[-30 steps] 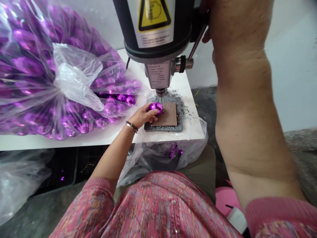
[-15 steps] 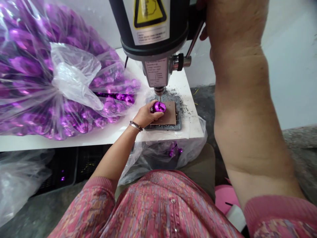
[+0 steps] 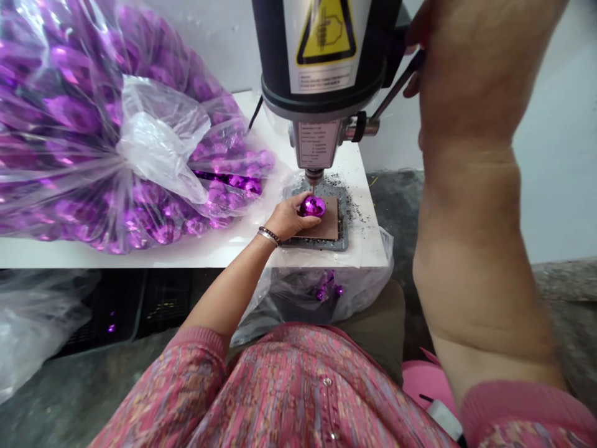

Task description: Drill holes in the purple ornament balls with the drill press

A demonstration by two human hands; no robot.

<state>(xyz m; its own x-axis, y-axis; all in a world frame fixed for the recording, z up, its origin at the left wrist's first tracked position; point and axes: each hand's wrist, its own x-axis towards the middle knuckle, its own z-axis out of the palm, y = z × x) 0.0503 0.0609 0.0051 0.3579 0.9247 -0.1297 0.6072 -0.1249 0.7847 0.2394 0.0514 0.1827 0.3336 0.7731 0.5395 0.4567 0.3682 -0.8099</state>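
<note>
My left hand (image 3: 288, 219) pinches a shiny purple faceted ball (image 3: 312, 206) between thumb and fingers, on a brown square board (image 3: 329, 219). Straight above the ball is the thin bit (image 3: 313, 186) of a drill press (image 3: 326, 106); its tip is at the top of the ball, and I cannot tell how deep it reaches. My right hand (image 3: 414, 59), at the upper right, is closed around the end of the drill press lever (image 3: 394, 88). Most of that hand is hidden behind my wrist and forearm.
A big clear plastic bag (image 3: 158, 149) full of purple balls covers the left of the white table (image 3: 224, 252). Dark shavings lie around the grey drill base (image 3: 344, 239). Below the table edge stands a plastic-lined bin (image 3: 303, 305) with purple pieces. Black crates (image 3: 119, 298) sit under the table.
The lever has swung lower to the right with my right hand on it. My left hand still holds the ball under the bit. The whole view has shifted slightly.
</note>
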